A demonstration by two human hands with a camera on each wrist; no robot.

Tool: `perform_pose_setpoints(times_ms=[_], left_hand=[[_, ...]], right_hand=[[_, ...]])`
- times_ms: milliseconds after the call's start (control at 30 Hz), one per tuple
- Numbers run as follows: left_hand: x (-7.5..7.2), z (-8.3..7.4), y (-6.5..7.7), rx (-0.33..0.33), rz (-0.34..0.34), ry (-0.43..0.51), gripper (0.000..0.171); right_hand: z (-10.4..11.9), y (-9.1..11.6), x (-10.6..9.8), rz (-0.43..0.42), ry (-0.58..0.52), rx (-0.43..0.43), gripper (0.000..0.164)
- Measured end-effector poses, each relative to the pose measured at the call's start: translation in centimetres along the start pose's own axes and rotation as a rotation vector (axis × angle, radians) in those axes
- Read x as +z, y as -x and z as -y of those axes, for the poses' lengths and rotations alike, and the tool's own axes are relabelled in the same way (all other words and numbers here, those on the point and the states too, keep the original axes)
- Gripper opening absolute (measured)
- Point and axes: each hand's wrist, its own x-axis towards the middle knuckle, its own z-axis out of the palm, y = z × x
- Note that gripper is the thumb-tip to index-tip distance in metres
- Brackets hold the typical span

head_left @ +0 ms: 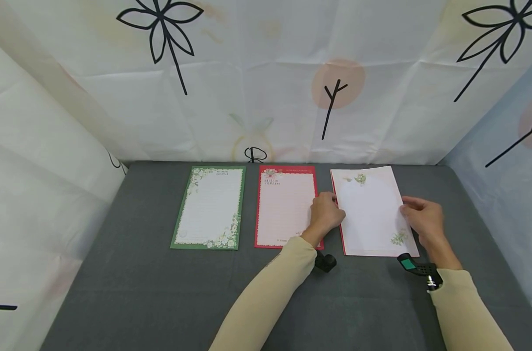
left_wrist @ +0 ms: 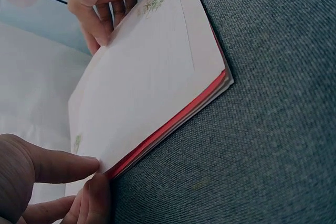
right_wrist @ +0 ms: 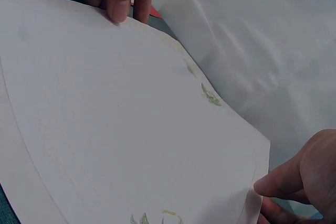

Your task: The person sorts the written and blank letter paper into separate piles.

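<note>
A stack of letter paper (head_left: 371,214) lies at the right of the table, its white top sheet printed with small green sprigs. My left hand (head_left: 327,212) pinches the stack's left edge between thumb and fingers. In the left wrist view, a red sheet (left_wrist: 173,123) and other layers show below the top one. My right hand (head_left: 425,219) grips the opposite edge, with the thumb (right_wrist: 278,178) on top and fingers underneath. Left of the stack lies a red-bordered sheet of letter paper (head_left: 285,209), its lower right corner overlapped by my left wrist.
A green-bordered letter sheet (head_left: 210,207) with white flowers lies farther left, in line with the others. Grey cloth (head_left: 160,302) covers the table. White printed fabric (head_left: 257,73) hangs along the back and both sides.
</note>
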Motion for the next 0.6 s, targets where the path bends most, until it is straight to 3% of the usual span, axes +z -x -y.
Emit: perform_pose_setpoints(times_ms=[233, 600], left_hand=[[0.01, -0.08, -0.01, -0.004, -0.001, -0.002, 0.015], [0.03, 0.21, 0.1, 0.014, -0.007, 0.024, 0.022]], right_hand=[[0.13, -0.01, 0.04, 0.025, 0.027, 0.007, 0.046], [0.35, 0.18, 0.0, 0.008, 0.033, 0.037, 0.046]])
